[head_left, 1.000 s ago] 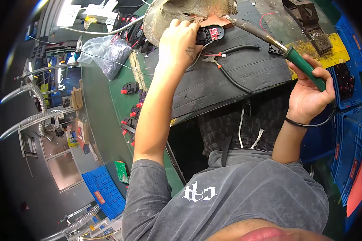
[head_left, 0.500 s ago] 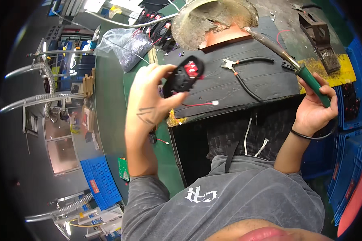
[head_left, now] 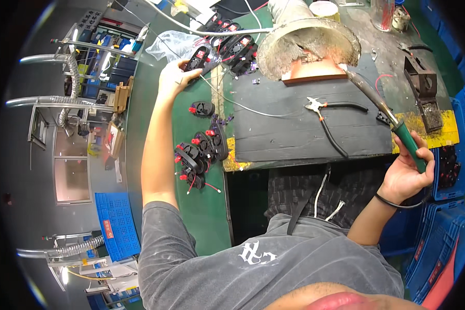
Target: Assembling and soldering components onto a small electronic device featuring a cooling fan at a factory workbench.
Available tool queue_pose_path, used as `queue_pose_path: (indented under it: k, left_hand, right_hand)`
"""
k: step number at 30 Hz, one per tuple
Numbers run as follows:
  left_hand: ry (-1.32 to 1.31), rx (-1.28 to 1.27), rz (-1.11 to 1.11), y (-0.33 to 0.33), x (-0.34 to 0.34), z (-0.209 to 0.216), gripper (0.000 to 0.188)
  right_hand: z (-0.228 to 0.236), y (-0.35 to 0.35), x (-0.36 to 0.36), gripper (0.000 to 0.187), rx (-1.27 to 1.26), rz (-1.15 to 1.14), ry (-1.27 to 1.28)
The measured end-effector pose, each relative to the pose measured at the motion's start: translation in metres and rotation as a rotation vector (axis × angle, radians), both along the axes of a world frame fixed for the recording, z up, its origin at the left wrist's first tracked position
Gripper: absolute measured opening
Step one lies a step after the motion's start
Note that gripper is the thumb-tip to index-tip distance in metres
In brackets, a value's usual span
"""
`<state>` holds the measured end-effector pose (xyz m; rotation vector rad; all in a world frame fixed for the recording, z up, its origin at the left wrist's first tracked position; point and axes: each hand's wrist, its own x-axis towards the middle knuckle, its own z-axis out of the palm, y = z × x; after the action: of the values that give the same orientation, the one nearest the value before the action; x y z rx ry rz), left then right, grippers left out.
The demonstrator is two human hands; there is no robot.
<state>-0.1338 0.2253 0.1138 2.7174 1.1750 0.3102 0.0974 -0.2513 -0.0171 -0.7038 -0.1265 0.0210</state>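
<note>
At the far left of the bench, my left hand (head_left: 173,80) grips the lower end of a black oval plastic housing (head_left: 197,59) with a red patch inside. A group of similar black housings (head_left: 238,47) with red wires lies just to the right of it. My right hand (head_left: 407,168) is wrapped round the green handle of a soldering iron (head_left: 383,107). The iron's tip end rests by a copper-coloured plate (head_left: 315,71) in front of a crusted metal funnel hood (head_left: 309,44). Cutting pliers (head_left: 321,108) lie open-handled on the black mat (head_left: 274,135).
More black housings with red parts (head_left: 199,150) sit on the green table (head_left: 201,219) beside my left forearm. A clear plastic bag (head_left: 171,45) is behind my left hand. A dark metal iron stand (head_left: 423,90) stands at the right. Blue crates (head_left: 442,240) are stacked beside the bench.
My left hand has carried the black housing away from over the mat, to the far left beside the other housings. My right hand still holds the iron by the copper-coloured plate.
</note>
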Motion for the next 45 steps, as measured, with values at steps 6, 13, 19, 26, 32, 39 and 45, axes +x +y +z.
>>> queue_pose_path:
  k: [6,13,19,26,32,39,45]
  left_hand:
    - [0.06,0.254,0.056,0.03,0.027,-0.013,0.052]
    - [0.153,0.527,0.111,0.053,0.041,-0.031,0.051]
    - [0.059,0.465,0.182,0.066,0.065,-0.04,0.045]
    - [-0.158,0.411,0.088,0.124,0.065,-0.05,0.047]
    - [-0.303,0.44,-0.103,0.139,0.091,-0.081,0.055]
    - [-0.612,0.143,-0.204,0.168,0.093,-0.076,0.052]
    - [-0.571,0.252,-0.202,0.155,0.105,-0.066,0.049]
  right_hand:
    - [0.001,0.001,0.002,0.034,0.024,0.03,-0.017]
    - [-0.008,0.005,0.011,0.036,0.08,0.127,-0.034]
    - [-0.009,0.01,0.012,0.035,0.092,0.171,-0.042]
    - [-0.004,0.025,0.008,0.036,0.094,0.225,-0.065]
    - [-0.002,0.028,0.006,0.04,0.001,0.134,-0.009]
    - [-0.001,0.032,0.008,0.036,0.065,0.211,-0.074]
    - [-0.002,0.034,0.009,0.036,0.018,0.188,-0.051]
